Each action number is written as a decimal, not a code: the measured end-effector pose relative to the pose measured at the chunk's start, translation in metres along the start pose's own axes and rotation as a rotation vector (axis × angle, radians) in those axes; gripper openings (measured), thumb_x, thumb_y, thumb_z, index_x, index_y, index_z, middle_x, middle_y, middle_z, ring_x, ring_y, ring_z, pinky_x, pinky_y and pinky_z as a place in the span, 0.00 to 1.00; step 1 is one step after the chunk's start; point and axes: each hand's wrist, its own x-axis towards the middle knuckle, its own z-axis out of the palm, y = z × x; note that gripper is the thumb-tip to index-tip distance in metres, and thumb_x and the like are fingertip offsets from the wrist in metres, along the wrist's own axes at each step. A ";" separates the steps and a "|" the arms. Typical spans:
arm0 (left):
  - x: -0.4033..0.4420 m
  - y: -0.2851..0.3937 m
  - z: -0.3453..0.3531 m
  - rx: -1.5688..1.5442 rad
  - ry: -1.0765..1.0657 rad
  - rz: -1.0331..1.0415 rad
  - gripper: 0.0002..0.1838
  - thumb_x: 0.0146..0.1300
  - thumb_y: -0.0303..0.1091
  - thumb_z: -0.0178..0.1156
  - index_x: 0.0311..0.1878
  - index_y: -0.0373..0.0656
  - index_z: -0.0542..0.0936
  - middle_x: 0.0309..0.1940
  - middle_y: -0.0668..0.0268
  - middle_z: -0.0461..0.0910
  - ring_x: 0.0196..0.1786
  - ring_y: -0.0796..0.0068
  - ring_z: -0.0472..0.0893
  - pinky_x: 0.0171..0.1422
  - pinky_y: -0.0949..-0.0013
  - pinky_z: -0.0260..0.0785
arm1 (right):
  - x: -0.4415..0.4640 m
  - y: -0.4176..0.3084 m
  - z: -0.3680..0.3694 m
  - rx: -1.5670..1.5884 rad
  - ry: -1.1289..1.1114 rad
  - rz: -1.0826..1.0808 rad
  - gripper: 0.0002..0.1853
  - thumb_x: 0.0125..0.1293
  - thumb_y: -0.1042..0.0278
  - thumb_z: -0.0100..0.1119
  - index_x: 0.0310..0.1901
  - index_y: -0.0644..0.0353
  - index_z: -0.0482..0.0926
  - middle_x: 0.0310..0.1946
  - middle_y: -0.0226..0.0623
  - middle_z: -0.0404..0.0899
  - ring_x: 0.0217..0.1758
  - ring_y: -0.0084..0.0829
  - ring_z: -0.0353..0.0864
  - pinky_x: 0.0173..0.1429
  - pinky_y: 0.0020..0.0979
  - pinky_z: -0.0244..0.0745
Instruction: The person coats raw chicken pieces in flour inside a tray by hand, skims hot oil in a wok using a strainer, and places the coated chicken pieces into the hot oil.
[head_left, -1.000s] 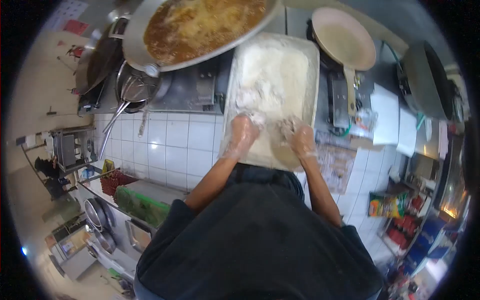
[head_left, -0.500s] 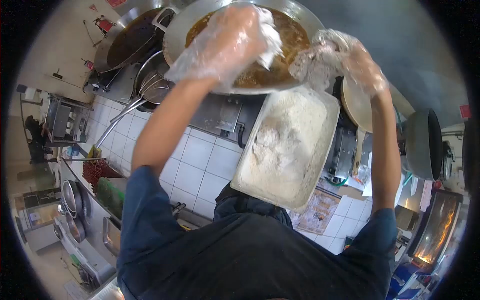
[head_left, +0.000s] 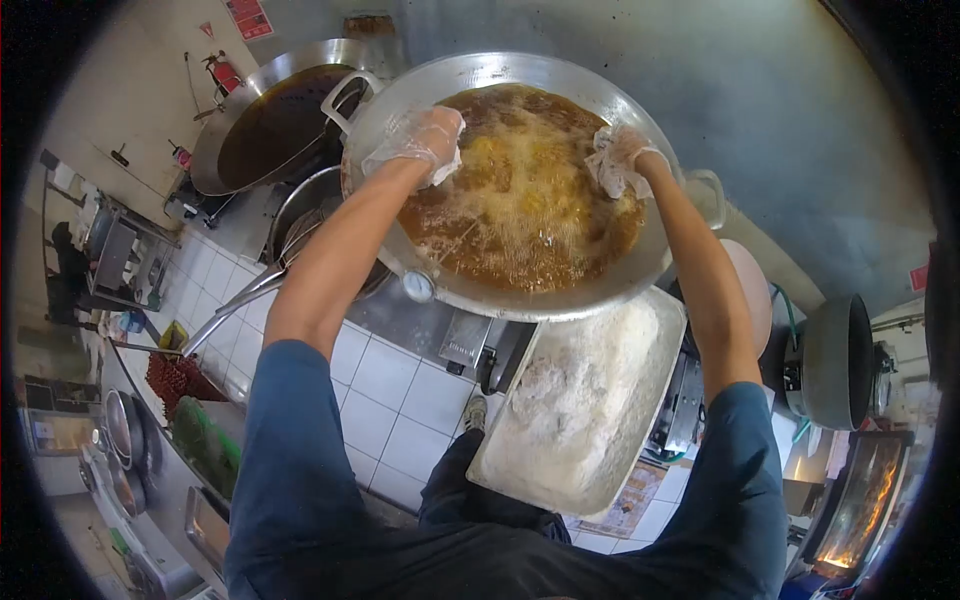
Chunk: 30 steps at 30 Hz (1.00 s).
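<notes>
A wide metal wok [head_left: 480,68] holds brown, bubbling oil [head_left: 530,200] with yellowish pieces frying in it. At the wok's left inner side is my left hand [head_left: 432,140], in a clear plastic glove, closed round a white floured piece [head_left: 445,170]. My right hand [head_left: 625,155], gloved too, is over the oil's right edge, fingers closed round another pale floured piece [head_left: 610,178]. Below the wok stands a rectangular metal tray [head_left: 650,440] of white flour [head_left: 580,400], with lumpy coated bits at its left middle.
A second wok of dark oil [head_left: 285,115] sits at upper left. Beneath it, a pot [head_left: 290,205] holds long-handled strainers [head_left: 235,308]. A round gauge [head_left: 419,287] is on the front wok's rim. On the right are a pan [head_left: 750,290] and a deep dark pot [head_left: 838,360].
Both hands have gone from the flour tray up to the wok, carrying floured pieces, and are now lower, close to the oil. The camera view has shifted, showing the whole wok.
</notes>
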 end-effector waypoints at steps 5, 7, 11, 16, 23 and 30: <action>0.030 -0.029 0.042 0.000 0.043 0.008 0.12 0.51 0.22 0.63 0.41 0.39 0.81 0.40 0.51 0.82 0.47 0.52 0.81 0.49 0.56 0.75 | -0.014 -0.023 -0.030 0.426 0.068 0.406 0.16 0.65 0.65 0.51 0.52 0.58 0.77 0.51 0.45 0.77 0.54 0.39 0.77 0.57 0.37 0.72; 0.038 -0.035 0.038 -0.010 0.018 0.035 0.08 0.54 0.24 0.60 0.39 0.39 0.82 0.40 0.48 0.81 0.45 0.53 0.82 0.49 0.57 0.75 | -0.015 -0.022 -0.044 0.461 0.122 0.467 0.16 0.65 0.64 0.50 0.51 0.59 0.78 0.50 0.46 0.78 0.52 0.39 0.79 0.55 0.38 0.73; 0.022 -0.039 0.001 -0.186 0.290 0.227 0.07 0.56 0.30 0.60 0.36 0.38 0.82 0.35 0.48 0.82 0.39 0.56 0.83 0.45 0.59 0.76 | -0.013 0.008 -0.049 0.214 -0.084 0.309 0.27 0.69 0.51 0.44 0.64 0.59 0.67 0.63 0.46 0.68 0.67 0.40 0.66 0.68 0.36 0.62; -0.055 0.047 -0.087 -0.278 0.309 0.316 0.11 0.55 0.33 0.59 0.40 0.39 0.80 0.34 0.55 0.82 0.36 0.58 0.81 0.45 0.59 0.73 | -0.191 -0.043 -0.190 0.204 0.323 0.108 0.18 0.66 0.59 0.51 0.55 0.57 0.73 0.54 0.40 0.76 0.57 0.33 0.74 0.61 0.36 0.70; -0.273 0.208 0.003 -0.977 0.004 0.253 0.20 0.55 0.45 0.65 0.39 0.36 0.79 0.32 0.53 0.79 0.34 0.66 0.80 0.41 0.65 0.73 | -0.394 -0.158 -0.120 1.683 0.119 0.395 0.25 0.61 0.55 0.60 0.57 0.57 0.76 0.52 0.42 0.77 0.56 0.34 0.74 0.62 0.34 0.68; -0.421 0.278 0.303 -0.493 -0.230 -0.364 0.27 0.55 0.47 0.60 0.48 0.30 0.76 0.40 0.43 0.78 0.43 0.50 0.79 0.47 0.53 0.70 | -0.443 -0.361 0.168 0.709 -0.121 0.679 0.26 0.66 0.50 0.43 0.55 0.65 0.73 0.48 0.54 0.75 0.52 0.52 0.74 0.57 0.48 0.66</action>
